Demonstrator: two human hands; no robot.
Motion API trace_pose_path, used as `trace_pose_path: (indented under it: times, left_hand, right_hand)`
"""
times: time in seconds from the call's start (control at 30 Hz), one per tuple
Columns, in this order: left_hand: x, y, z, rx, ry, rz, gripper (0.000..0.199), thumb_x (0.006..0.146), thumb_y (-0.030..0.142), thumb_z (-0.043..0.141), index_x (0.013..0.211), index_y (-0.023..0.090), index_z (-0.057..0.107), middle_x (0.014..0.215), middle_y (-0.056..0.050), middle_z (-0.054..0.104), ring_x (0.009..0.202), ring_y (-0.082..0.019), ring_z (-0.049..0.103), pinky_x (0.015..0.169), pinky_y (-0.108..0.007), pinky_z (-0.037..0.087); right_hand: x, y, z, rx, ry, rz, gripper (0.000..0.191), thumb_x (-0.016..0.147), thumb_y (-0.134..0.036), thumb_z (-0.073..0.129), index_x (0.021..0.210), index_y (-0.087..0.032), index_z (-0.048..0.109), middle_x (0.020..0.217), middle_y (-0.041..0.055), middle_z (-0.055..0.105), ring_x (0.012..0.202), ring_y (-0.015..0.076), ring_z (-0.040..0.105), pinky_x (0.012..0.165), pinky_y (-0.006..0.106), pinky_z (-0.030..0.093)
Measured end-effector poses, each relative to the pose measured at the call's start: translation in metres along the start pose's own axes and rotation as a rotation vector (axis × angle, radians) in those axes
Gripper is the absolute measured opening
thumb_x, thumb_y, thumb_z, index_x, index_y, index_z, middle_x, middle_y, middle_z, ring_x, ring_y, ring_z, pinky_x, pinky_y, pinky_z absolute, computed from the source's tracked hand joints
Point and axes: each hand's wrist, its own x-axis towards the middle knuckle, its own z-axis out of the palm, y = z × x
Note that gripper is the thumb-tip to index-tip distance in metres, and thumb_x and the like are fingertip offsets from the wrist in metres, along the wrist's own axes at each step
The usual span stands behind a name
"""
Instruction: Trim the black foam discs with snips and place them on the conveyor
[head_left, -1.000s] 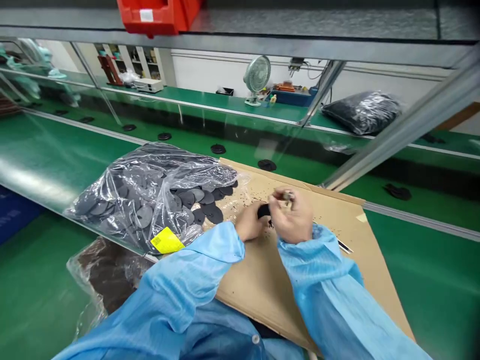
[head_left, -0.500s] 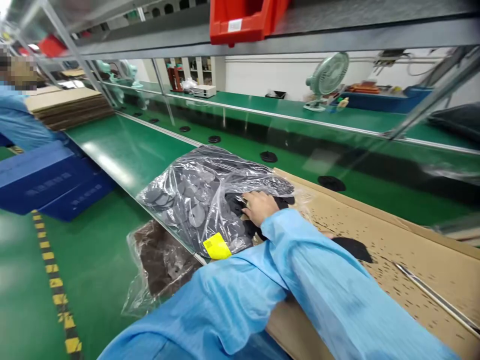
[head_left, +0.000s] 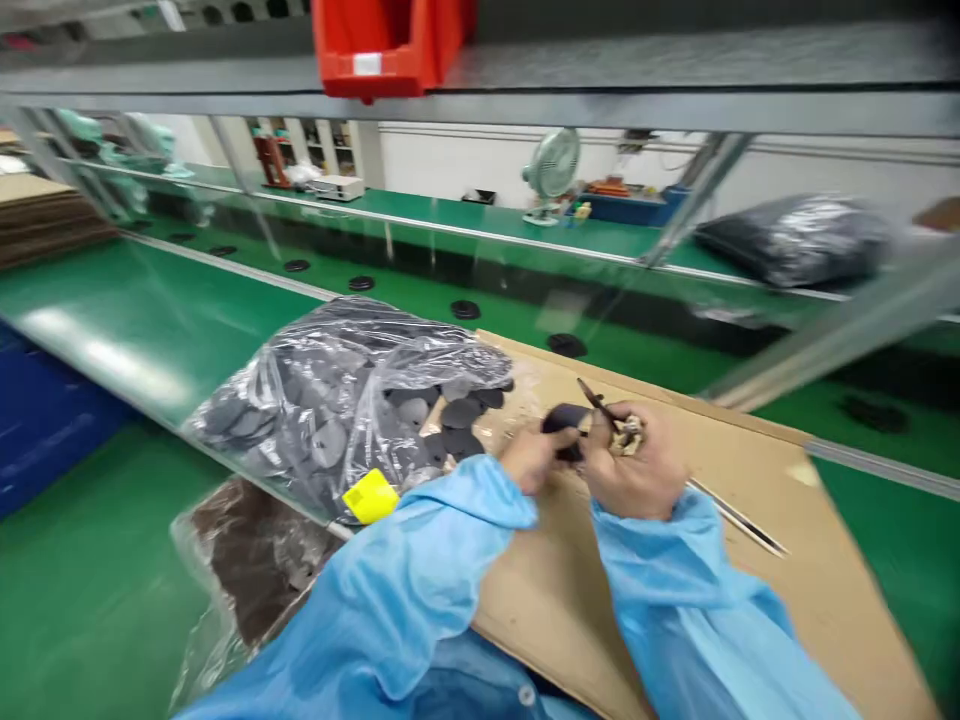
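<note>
Over a cardboard sheet (head_left: 555, 560), my left hand (head_left: 529, 460) is closed on the edge of a black disc (head_left: 564, 420). My right hand (head_left: 637, 465) is right beside it, wrapped around a dark pointed tool (head_left: 595, 398) with a tan, wrapped-looking handle; its exact kind is blurred. The fingertips of both hands meet near the disc, and the tool's tip points up and away. Left of my hands lies a clear plastic bag (head_left: 300, 370) full of dark grey and black discs, several spilling from its mouth. A yellow label (head_left: 371, 496) sits on the bag.
A thin rod-like tool (head_left: 739, 518) lies on the cardboard to the right. Black round pieces (head_left: 465, 309) line the green strip behind. Overhead, a shelf carries a red bin (head_left: 375, 60). A bag of brown pieces (head_left: 259, 560) is below the left table edge.
My right hand has left the bag's mouth and moved right over the cardboard, where it now grips the tool. My left hand, mostly hidden under the right sleeve before, now shows. The view swung right.
</note>
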Motion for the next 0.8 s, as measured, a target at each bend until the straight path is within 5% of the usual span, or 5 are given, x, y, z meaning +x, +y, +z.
trace_pose_path:
  times: [0.23,0.37,0.53,0.8]
  left_hand:
    - [-0.022,0.007,0.011,-0.031,-0.126,-0.080,0.045,0.062,0.040,0.081,0.096,0.016,0.064,0.091,-0.008,0.068,0.090,-0.022,0.064,0.076,-0.034,0.053]
    - [-0.023,0.008,0.011,0.063,0.015,-0.003,0.046,0.056,0.035,0.084,0.092,0.013,0.064,0.087,-0.007,0.069,0.087,-0.022,0.065,0.078,-0.035,0.053]
    - [-0.020,0.007,0.008,0.157,0.102,0.056,0.046,0.061,0.037,0.081,0.097,0.015,0.064,0.089,-0.007,0.069,0.084,-0.022,0.066,0.074,-0.036,0.055]
    - [-0.025,0.004,0.010,0.193,-0.019,0.048,0.049,0.060,0.029,0.082,0.104,0.016,0.064,0.101,-0.008,0.069,0.090,-0.022,0.066,0.078,-0.035,0.055]
  right_hand:
    - [-0.049,0.037,-0.017,-0.170,-0.210,0.016,0.018,0.075,-0.016,0.049,0.087,-0.020,0.061,0.088,0.0089,0.065,0.088,0.0256,0.057,0.083,0.042,0.044]
    - [-0.051,0.030,-0.021,0.133,-0.376,0.095,0.027,0.077,-0.017,0.050,0.102,-0.020,0.061,0.106,0.0099,0.061,0.101,0.0239,0.056,0.091,0.040,0.044]
    - [-0.047,0.028,-0.028,0.172,-0.205,0.320,0.025,0.082,-0.026,0.053,0.104,-0.017,0.061,0.107,0.0126,0.059,0.102,0.0240,0.056,0.091,0.039,0.045]
    - [-0.046,0.036,-0.029,0.179,-0.302,0.596,0.025,0.079,-0.035,0.058,0.097,-0.019,0.062,0.090,0.0069,0.068,0.084,0.0226,0.062,0.079,0.035,0.049]
